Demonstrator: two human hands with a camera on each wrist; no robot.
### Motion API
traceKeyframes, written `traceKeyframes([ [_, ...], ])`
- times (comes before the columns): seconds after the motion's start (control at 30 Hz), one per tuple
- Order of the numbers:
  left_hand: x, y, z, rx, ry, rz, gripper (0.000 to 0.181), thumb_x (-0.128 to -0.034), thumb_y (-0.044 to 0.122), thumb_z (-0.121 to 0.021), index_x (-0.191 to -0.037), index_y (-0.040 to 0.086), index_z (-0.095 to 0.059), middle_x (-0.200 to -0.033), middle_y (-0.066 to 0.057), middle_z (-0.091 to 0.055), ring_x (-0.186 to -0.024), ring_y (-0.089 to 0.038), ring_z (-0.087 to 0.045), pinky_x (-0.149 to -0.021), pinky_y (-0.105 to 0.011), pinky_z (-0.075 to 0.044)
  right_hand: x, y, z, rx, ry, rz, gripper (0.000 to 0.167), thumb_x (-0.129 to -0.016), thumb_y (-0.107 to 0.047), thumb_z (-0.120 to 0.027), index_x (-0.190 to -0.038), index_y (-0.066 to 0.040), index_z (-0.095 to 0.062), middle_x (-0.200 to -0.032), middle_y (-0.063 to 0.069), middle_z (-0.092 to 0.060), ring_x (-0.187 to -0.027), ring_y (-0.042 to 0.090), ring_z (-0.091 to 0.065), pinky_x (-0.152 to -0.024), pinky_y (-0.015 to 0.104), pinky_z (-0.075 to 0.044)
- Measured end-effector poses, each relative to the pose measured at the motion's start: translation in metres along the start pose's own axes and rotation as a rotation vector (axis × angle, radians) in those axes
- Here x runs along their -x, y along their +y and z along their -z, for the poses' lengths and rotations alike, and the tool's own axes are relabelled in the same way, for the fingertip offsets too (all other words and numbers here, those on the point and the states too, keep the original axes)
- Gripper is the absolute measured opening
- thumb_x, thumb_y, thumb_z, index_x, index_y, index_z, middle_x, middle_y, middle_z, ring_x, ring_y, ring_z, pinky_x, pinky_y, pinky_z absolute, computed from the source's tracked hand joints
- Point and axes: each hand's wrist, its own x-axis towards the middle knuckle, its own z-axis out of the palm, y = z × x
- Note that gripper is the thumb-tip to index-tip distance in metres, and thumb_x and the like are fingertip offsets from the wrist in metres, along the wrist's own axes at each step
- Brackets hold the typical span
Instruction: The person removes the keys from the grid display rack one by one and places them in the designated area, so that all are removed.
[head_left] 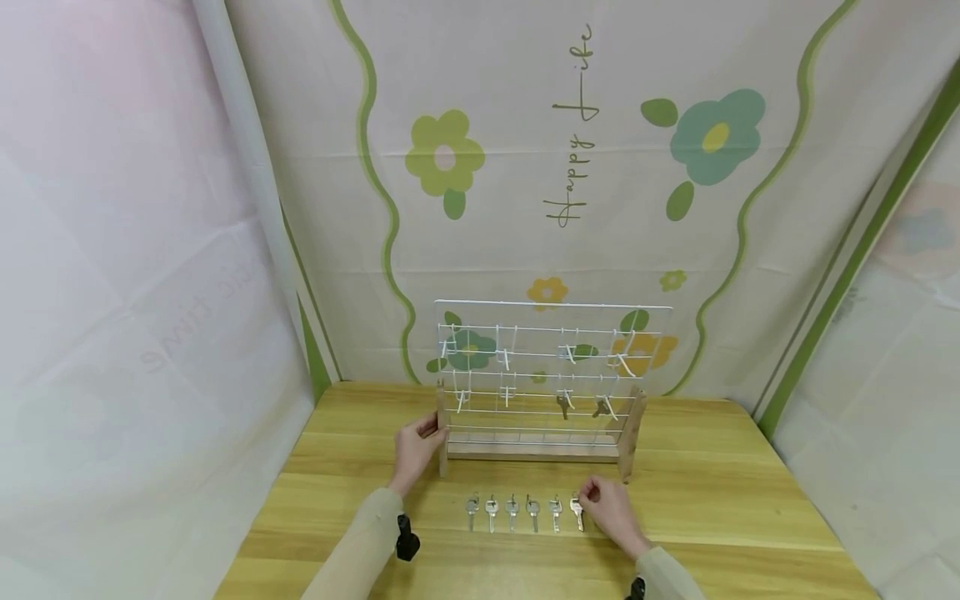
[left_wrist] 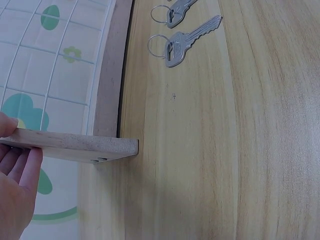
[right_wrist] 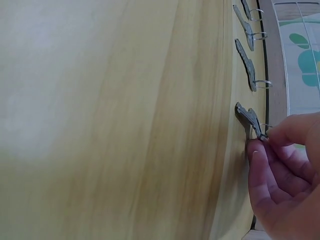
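Note:
My left hand grips the left wooden side post of a white wire grid rack, thumb on one face and fingers on the other. At the right end of a row on the table, my right hand pinches a silver key by its ring end; the right wrist view shows its blade tilted near the wood. The other keys of the row lie flat, each with a small ring. Two keys hang on the rack's lower hooks, one beside the other.
Several white hooks stick out from the grid in two rows. A wooden base bar joins the side posts behind the keys. The wood-grain table is bounded by a flowered cloth at the back and cloth sides.

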Motion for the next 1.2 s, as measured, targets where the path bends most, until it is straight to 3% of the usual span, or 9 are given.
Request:
traceKeyframes([
  [0.23, 0.000, 0.001, -0.001, 0.003, 0.001, 0.004, 0.042, -0.0878, 0.003, -0.073, -0.127, -0.008, -0.062, -0.127, -0.030, -0.064, -0.115, -0.039, -0.067, -0.088, -0.031, -0.061, 0.002, 0.001, 0.002, 0.014, -0.017, -0.013, 0.013, -0.080, 0.001, -0.070, -0.076, -0.010, -0.064, -0.072, -0.002, -0.063, -0.063, 0.003, -0.050, -0.055, 0.015, -0.043],
  [0.5, 0.000, -0.001, -0.002, 0.004, 0.013, -0.017, 0.039, -0.0883, -0.001, -0.070, -0.125, -0.008, -0.063, -0.124, -0.030, -0.065, -0.114, -0.041, -0.066, -0.087, -0.031, -0.062, -0.003, -0.003, 0.008, -0.031, -0.001, -0.019, 0.007, -0.086, -0.003, -0.070, -0.084, -0.007, -0.065, -0.080, 0.002, -0.069, -0.070, 0.006, -0.063, -0.059, 0.015, -0.052],
  [0.8, 0.001, -0.001, -0.001, 0.014, 0.009, -0.022, 0.040, -0.0885, 0.003, -0.072, -0.126, -0.009, -0.063, -0.124, -0.031, -0.065, -0.115, -0.044, -0.065, -0.087, -0.030, -0.062, -0.020, -0.036, 0.025, -0.086, 0.166, 0.118, 0.006, -0.088, -0.006, -0.072, -0.088, -0.008, -0.066, -0.085, 0.007, -0.071, -0.069, 0.007, -0.066, -0.062, 0.018, -0.057],
  [1.03, 0.000, -0.001, -0.001, 0.026, -0.001, -0.026, 0.041, -0.0889, 0.003, -0.072, -0.126, -0.011, -0.062, -0.126, -0.032, -0.063, -0.116, -0.045, -0.064, -0.089, -0.035, -0.061, -0.035, -0.074, 0.042, -0.130, 0.253, 0.151, 0.007, -0.092, -0.011, -0.070, -0.098, -0.007, -0.068, -0.092, 0.008, -0.073, -0.076, 0.013, -0.068, -0.065, 0.018, -0.057],
  [1.2, 0.001, -0.001, -0.001, 0.022, 0.002, -0.014, 0.041, -0.0887, 0.004, -0.072, -0.126, -0.010, -0.062, -0.126, -0.031, -0.063, -0.115, -0.043, -0.065, -0.089, -0.034, -0.061, -0.046, -0.092, 0.047, -0.136, 0.343, 0.249, 0.012, -0.093, -0.008, -0.067, -0.104, -0.004, -0.067, -0.097, 0.011, -0.072, -0.076, 0.018, -0.069, -0.063, 0.020, -0.059],
])
